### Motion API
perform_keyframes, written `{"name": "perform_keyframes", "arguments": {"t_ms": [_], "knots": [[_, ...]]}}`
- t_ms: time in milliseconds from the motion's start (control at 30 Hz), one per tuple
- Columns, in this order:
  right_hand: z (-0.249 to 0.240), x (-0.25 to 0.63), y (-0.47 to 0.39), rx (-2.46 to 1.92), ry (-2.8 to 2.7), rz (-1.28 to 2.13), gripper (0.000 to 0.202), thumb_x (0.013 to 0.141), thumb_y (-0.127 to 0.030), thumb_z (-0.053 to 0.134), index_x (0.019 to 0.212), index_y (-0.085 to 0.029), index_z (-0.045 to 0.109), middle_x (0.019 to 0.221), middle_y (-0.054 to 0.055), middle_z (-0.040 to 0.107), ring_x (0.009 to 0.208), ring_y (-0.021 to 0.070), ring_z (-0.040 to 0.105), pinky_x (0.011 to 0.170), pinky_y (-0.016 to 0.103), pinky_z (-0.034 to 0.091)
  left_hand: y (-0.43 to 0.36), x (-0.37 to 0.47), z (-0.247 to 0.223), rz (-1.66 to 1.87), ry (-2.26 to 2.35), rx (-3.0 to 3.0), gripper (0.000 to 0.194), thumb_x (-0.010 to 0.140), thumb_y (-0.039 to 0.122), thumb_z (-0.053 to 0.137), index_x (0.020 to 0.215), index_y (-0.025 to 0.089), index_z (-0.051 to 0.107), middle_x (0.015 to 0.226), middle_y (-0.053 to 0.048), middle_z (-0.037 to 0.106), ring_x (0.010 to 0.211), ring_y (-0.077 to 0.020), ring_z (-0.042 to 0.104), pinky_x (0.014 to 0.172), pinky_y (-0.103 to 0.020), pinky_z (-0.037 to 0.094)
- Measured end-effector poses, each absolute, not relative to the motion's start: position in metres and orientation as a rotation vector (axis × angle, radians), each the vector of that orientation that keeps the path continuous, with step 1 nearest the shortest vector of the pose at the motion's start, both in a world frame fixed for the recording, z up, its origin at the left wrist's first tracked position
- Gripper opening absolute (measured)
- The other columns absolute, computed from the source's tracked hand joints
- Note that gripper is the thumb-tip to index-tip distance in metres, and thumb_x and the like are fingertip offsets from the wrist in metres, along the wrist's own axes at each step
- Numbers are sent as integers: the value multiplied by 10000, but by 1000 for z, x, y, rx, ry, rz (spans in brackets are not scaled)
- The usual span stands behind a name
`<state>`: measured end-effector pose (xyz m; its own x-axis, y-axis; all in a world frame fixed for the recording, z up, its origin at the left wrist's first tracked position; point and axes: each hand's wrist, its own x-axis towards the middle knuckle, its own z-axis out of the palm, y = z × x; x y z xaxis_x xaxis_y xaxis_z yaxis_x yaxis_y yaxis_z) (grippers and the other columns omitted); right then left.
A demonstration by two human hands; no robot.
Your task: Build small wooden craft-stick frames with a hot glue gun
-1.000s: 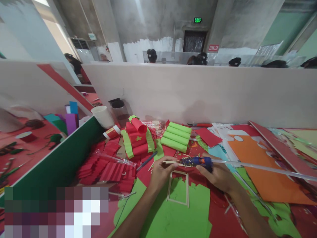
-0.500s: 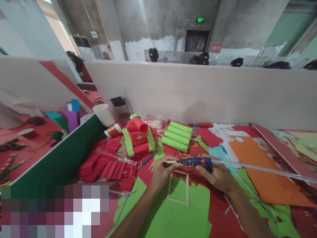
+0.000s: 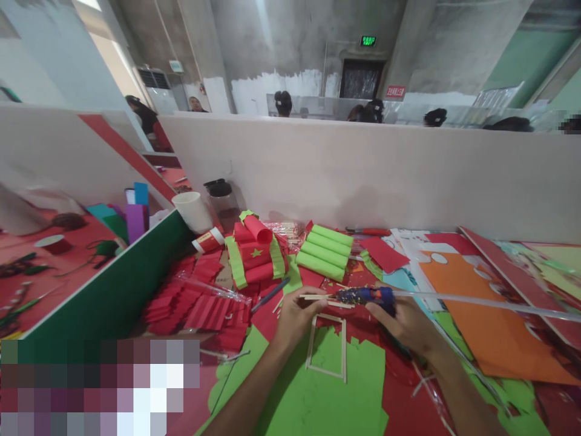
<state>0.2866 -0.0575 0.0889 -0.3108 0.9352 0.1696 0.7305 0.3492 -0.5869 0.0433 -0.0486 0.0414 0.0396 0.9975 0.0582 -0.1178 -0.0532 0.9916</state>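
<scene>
My left hand is closed on thin wooden sticks that point to the right. In my right hand is a dark blue glue gun, gripped by its handle, with a long clear glue stick running out of its back. The gun's nozzle end is close to the sticks; whether it touches them I cannot tell. Below my hands a rectangular frame of wooden sticks lies on green paper.
Behind my hands are a red and green paper model with a star and a green rolled-paper piece. Folded red paper lies left, beside a green divider. Orange sheets lie right. A white partition stands behind.
The glue gun and my right hand have shifted slightly right, leaving more of the sticks in my left hand visible. My left hand stays nearly in place.
</scene>
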Motion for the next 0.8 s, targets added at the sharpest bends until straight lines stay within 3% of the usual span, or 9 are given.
{"name": "perform_keyframes", "arguments": {"t_ms": [233, 800], "knots": [[84, 292, -59, -1457, -2138, 449, 313, 904, -470, 541, 981, -229, 726, 1072, 73, 726, 1002, 287, 651, 885, 391, 515, -48, 44, 42, 1286, 1075, 1189, 195, 687, 323, 793, 795, 163, 763, 808, -74, 753, 752, -218, 685, 699, -306, 532], [91, 289, -57, -1449, -2153, 507, 305, 927, -460, 499, 906, -213, 677, 887, 49, 725, 817, 235, 647, 734, 327, 495, -47, 44, 38, 1287, 1043, 1201, 195, 687, 315, 804, 800, 161, 764, 793, -71, 743, 756, -213, 674, 705, -308, 530]]}}
